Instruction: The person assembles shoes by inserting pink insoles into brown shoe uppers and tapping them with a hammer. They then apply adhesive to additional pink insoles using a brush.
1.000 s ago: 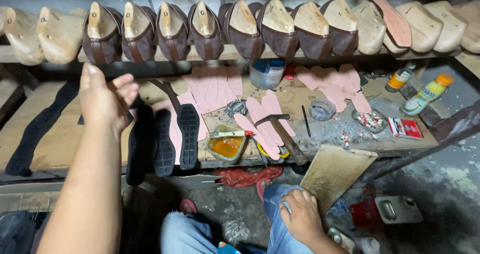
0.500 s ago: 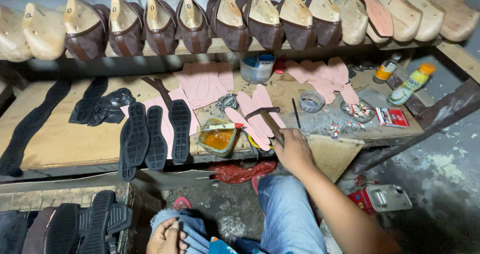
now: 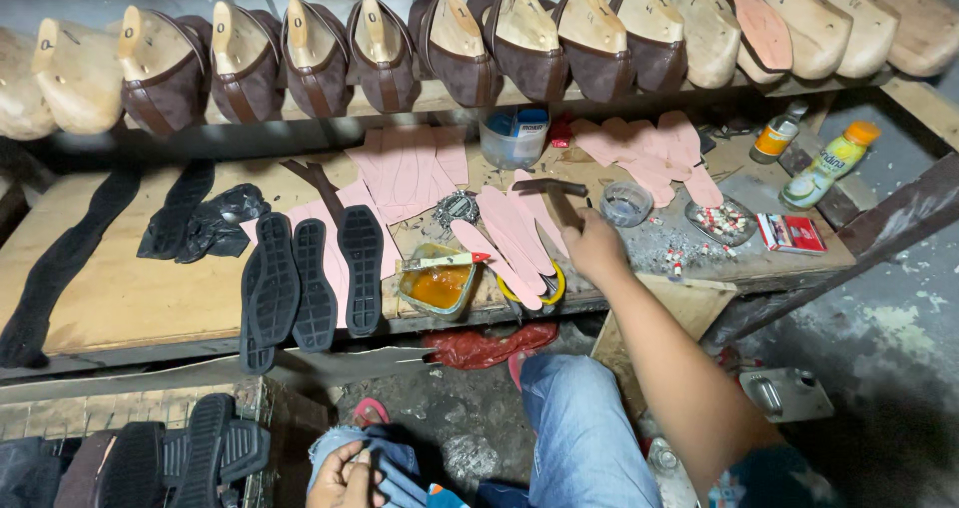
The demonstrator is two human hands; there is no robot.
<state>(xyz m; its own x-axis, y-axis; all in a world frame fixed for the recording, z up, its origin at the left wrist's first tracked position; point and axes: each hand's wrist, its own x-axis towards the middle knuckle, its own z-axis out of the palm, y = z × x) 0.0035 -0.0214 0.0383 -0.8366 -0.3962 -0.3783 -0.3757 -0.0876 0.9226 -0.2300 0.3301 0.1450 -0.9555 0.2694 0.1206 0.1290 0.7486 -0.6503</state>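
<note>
On the counter (image 3: pixel 120 298) among pink insoles (image 3: pixel 504 233), the right hand (image 3: pixel 591 248) closes its fingers round a hammer (image 3: pixel 559 196) handle, head-heavy and rigid, best gripped low; left hand (image 3: pixel 345 473) rests loosely curled, empty, in the lap.

Dim, uneven light; the bench around the right hand (image 3: pixel 596 246) is brightest, with deep shadow below it and mild softness at the edges.

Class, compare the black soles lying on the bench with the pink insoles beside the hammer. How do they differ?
The black soles are dark and ridged with tread; the pink insoles are pale, smooth and flat. The soles lie side by side left of the glue tin; the insoles overlap right of it, near the right hand. Both are foot-shaped.
</note>
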